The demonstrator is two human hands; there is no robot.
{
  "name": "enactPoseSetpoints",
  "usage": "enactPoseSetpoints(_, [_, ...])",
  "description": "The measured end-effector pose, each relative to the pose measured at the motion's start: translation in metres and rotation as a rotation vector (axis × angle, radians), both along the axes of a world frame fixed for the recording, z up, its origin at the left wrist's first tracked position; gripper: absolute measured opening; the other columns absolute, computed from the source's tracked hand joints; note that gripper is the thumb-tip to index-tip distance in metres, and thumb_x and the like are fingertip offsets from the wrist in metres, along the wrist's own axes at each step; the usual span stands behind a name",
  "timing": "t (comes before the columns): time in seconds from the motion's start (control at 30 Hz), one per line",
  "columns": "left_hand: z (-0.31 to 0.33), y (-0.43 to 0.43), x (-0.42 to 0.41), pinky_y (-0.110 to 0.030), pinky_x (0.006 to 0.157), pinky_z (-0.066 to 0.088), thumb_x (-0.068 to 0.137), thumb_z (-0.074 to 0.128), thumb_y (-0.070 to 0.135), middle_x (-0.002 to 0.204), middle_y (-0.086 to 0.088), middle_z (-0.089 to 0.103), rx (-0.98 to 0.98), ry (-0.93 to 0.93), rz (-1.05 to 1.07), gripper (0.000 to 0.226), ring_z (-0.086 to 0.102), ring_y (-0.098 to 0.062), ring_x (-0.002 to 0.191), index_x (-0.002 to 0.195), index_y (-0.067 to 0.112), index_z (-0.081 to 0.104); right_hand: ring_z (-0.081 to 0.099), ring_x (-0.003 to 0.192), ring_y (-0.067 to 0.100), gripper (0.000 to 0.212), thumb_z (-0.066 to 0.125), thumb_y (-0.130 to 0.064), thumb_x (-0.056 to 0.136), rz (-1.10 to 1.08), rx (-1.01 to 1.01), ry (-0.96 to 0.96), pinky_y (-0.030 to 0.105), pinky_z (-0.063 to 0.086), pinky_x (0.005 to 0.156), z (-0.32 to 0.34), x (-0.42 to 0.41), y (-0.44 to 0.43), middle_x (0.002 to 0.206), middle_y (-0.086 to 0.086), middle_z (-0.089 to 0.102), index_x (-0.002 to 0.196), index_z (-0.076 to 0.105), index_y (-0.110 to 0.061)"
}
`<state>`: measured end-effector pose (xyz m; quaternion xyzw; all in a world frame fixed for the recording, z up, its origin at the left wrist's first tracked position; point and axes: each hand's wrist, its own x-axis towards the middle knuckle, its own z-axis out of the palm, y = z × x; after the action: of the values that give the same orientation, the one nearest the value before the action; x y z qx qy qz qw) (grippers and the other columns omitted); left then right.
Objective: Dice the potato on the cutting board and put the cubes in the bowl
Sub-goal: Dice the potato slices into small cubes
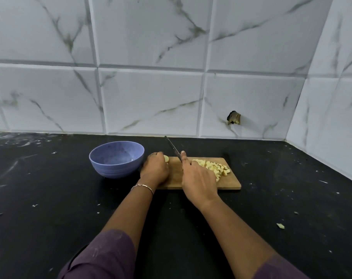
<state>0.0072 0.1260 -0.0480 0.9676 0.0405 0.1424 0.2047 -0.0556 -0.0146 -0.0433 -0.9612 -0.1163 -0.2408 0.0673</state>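
Note:
A wooden cutting board [230, 183] lies on the black counter. My left hand [155, 170] grips a pale piece of potato [166, 158] at the board's left end; only its far tip shows. My right hand [198, 179] holds a knife [172, 147] by the handle, index finger along the spine, blade pointing away and raised above the board between the two hands. A heap of several yellow potato cubes [216, 167] lies on the board's right half, partly behind my right hand. The blue bowl [116, 159] stands just left of the board and looks empty.
The black counter [50, 188] carries small white specks and one stray potato scrap [280, 225] at the right. A white marble-tiled wall runs close behind the board, with a side wall at the right and a dark hole in a tile [234, 118].

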Motion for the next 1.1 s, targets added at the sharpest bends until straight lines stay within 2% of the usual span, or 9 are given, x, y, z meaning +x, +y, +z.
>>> enactPoseSetpoints(0.07, [0.0, -0.001, 0.004, -0.043, 0.101, 0.044, 0.096, 0.048, 0.019, 0.134, -0.015, 0.052, 0.052, -0.017, 0.006, 0.035, 0.048, -0.033, 0.125, 0.128, 0.008, 0.053, 0.044, 0.067, 0.013, 0.06, 0.04, -0.014, 0.104, -0.006, 0.006, 0.008, 0.027, 0.018, 0.046, -0.001, 0.0, -0.001, 0.088, -0.002, 0.045, 0.159, 0.015, -0.02])
enactPoseSetpoints(0.17, [0.0, -0.002, 0.008, -0.043, 0.101, 0.043, 0.096, 0.047, 0.018, 0.134, -0.017, 0.05, 0.093, -0.024, -0.002, 0.035, 0.047, -0.034, 0.125, 0.129, 0.007, 0.053, 0.045, 0.066, 0.013, 0.06, 0.04, -0.015, 0.104, -0.006, 0.019, -0.008, 0.026, 0.019, 0.046, -0.001, 0.0, -0.001, 0.087, -0.002, 0.046, 0.159, 0.017, -0.02])
enactPoseSetpoints(0.37, [-0.001, -0.004, 0.014, -0.043, 0.105, 0.042, 0.098, 0.046, 0.017, 0.136, -0.018, 0.052, 0.043, -0.009, -0.03, 0.038, 0.047, -0.034, 0.127, 0.133, 0.007, 0.053, 0.044, 0.068, 0.012, 0.057, 0.039, -0.018, 0.106, -0.026, 0.047, -0.008, 0.026, 0.017, 0.046, -0.001, -0.002, -0.002, 0.087, -0.004, 0.046, 0.159, 0.018, -0.022])
enactPoseSetpoints(0.57, [-0.001, -0.003, 0.007, -0.04, 0.11, 0.034, 0.096, 0.056, 0.028, 0.139, -0.019, 0.047, -0.021, -0.009, -0.055, 0.048, 0.038, -0.036, 0.133, 0.139, 0.009, 0.046, 0.048, 0.069, 0.011, 0.054, 0.037, -0.022, 0.107, -0.053, 0.079, 0.015, 0.029, 0.035, 0.056, -0.003, 0.001, -0.005, 0.086, -0.005, 0.053, 0.158, 0.021, -0.023])
enactPoseSetpoints(0.7, [0.003, -0.001, -0.003, -0.037, 0.11, 0.036, 0.088, 0.068, 0.036, 0.139, -0.013, 0.053, -0.095, 0.021, -0.118, 0.063, 0.044, -0.031, 0.132, 0.142, 0.012, 0.045, 0.05, 0.066, 0.011, 0.05, 0.033, -0.028, 0.109, -0.061, 0.113, 0.015, 0.03, 0.035, 0.054, 0.0, -0.005, -0.006, 0.079, -0.007, 0.054, 0.158, 0.023, -0.022])
enactPoseSetpoints(0.8, [0.005, -0.003, -0.016, -0.041, 0.108, 0.038, 0.086, 0.069, 0.039, 0.136, -0.004, 0.057, -0.104, 0.054, -0.129, 0.06, 0.046, -0.025, 0.13, 0.139, 0.02, 0.048, 0.051, 0.067, 0.011, 0.053, 0.036, -0.03, 0.108, -0.065, 0.118, 0.025, 0.03, 0.037, 0.057, 0.001, -0.013, -0.006, 0.079, -0.006, 0.055, 0.158, 0.021, -0.022])
enactPoseSetpoints(0.9, [0.007, -0.007, -0.032, -0.046, 0.111, 0.033, 0.087, 0.067, 0.039, 0.137, 0.003, 0.056, -0.116, 0.075, -0.131, 0.057, 0.044, -0.022, 0.133, 0.139, 0.024, 0.048, 0.053, 0.071, 0.012, 0.055, 0.039, -0.028, 0.107, -0.053, 0.133, 0.045, 0.031, 0.039, 0.059, 0.003, -0.022, -0.006, 0.081, -0.005, 0.057, 0.158, 0.019, -0.023])
enactPoseSetpoints(1.1, [0.006, -0.014, -0.06, -0.038, 0.105, 0.029, 0.089, 0.066, 0.035, 0.136, 0.009, 0.056, -0.169, 0.07, -0.156, 0.052, 0.047, -0.016, 0.13, 0.137, 0.026, 0.049, 0.057, 0.079, 0.015, 0.061, 0.046, -0.019, 0.103, 0.009, 0.196, 0.094, 0.032, 0.045, 0.065, 0.002, -0.042, -0.01, 0.086, -0.004, 0.056, 0.158, 0.021, -0.026])
